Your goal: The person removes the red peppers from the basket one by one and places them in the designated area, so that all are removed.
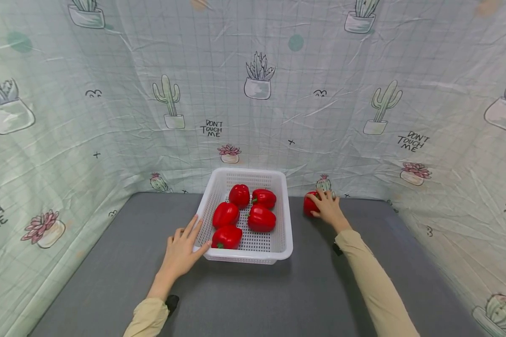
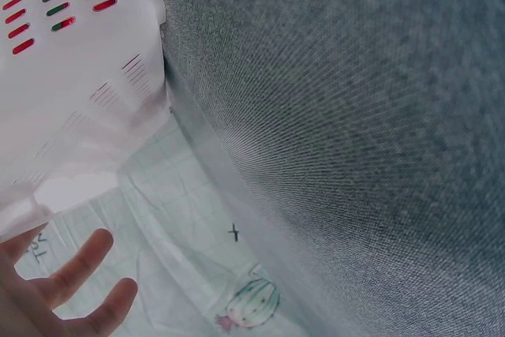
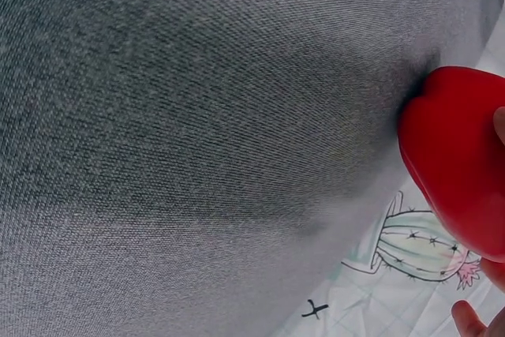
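A white perforated plastic basket (image 1: 282,255) stands on the grey table with several red bell peppers (image 1: 261,219) inside it. At its near left corner rests my left hand (image 1: 181,250), fingers extended along the rim and thumb at the front edge. To the right of the basket, my right hand (image 1: 331,210) grips another red bell pepper (image 1: 308,205) at the table's far edge. The right wrist view shows this pepper (image 3: 454,155) close to the cloth surface, with fingertips on its sides. In the left wrist view, the basket wall (image 2: 87,76) is beside spread fingers (image 2: 83,262).
The grey table (image 1: 253,299) spreads around the basket. A pale curtain (image 1: 253,121) printed with cacti and succulents hangs behind the table and along both sides, close behind the basket and the gripped pepper.
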A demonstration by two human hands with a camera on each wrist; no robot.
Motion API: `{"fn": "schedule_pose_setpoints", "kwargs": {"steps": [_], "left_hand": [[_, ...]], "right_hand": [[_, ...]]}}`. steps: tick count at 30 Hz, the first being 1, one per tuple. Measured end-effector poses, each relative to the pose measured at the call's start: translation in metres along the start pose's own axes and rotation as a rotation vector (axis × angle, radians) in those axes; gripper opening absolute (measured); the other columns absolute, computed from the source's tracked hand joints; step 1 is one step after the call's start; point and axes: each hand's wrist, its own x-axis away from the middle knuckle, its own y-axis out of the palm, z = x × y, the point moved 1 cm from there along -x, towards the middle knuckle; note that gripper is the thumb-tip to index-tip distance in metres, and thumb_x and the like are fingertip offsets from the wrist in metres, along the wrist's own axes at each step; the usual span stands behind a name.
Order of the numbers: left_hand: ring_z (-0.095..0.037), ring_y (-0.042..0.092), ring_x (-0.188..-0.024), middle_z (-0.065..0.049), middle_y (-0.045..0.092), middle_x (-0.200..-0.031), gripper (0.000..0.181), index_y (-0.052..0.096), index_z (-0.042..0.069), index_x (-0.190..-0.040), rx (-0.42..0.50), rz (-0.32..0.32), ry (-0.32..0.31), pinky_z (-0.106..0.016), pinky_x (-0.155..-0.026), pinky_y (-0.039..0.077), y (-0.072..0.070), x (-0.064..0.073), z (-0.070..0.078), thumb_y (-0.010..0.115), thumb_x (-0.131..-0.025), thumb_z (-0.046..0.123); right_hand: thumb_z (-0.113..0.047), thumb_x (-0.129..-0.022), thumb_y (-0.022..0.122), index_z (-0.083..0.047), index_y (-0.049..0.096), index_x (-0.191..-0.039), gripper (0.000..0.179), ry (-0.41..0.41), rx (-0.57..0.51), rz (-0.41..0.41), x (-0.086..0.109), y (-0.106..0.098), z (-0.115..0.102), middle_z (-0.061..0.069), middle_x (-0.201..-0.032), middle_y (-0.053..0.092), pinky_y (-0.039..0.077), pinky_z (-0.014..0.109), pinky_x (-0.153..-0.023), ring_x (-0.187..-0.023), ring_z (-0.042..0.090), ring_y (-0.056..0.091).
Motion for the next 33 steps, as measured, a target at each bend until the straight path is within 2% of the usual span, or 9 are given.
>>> {"fn": "schedule_pose_setpoints", "kwargs": {"steps": [8,20,26,33], "left_hand": [[-0.033,0.042,-0.109,-0.008,0.030,-0.145,0.071,0.036,0.014,-0.137,-0.001,0.000,-0.004,-0.052,-0.080,0.036,0.0002,0.0000,-0.0003,0.057,-0.078,0.048],[-0.034,0.043,-0.109,-0.009,0.031,-0.144,0.072,0.035,0.014,-0.138,-0.005,0.003,-0.010,-0.052,-0.081,0.036,0.0005,-0.0002,0.0004,0.058,-0.077,0.048],[-0.034,0.043,-0.108,-0.009,0.031,-0.145,0.072,0.035,0.015,-0.138,-0.006,0.006,-0.006,-0.052,-0.081,0.037,0.0014,-0.0003,-0.0003,0.058,-0.078,0.048],[-0.033,0.043,-0.109,-0.008,0.031,-0.145,0.072,0.035,0.015,-0.138,-0.006,0.009,-0.001,-0.052,-0.080,0.037,0.0016,0.0002,-0.0010,0.057,-0.078,0.048]], "right_hand": [[-0.026,-0.077,0.068,-0.021,0.042,-0.129,0.057,0.003,-0.026,-0.012,0.0001,0.0009,0.0016,0.020,-0.136,0.036,0.029,0.065,-0.082,-0.115,0.044,0.033],[-0.026,-0.072,0.072,-0.021,0.044,-0.127,0.062,0.006,-0.007,0.012,0.0013,0.0033,0.0011,0.021,-0.137,0.034,0.030,0.064,-0.079,-0.112,0.047,0.035],[-0.028,-0.072,0.072,-0.021,0.043,-0.126,0.062,-0.013,0.023,0.022,0.0023,0.0020,0.0013,0.020,-0.136,0.035,0.032,0.064,-0.078,-0.110,0.047,0.037],[-0.032,-0.074,0.070,-0.023,0.044,-0.128,0.060,-0.038,0.006,0.034,0.0044,-0.0017,-0.0008,0.018,-0.139,0.034,0.031,0.066,-0.081,-0.114,0.046,0.035]]}}
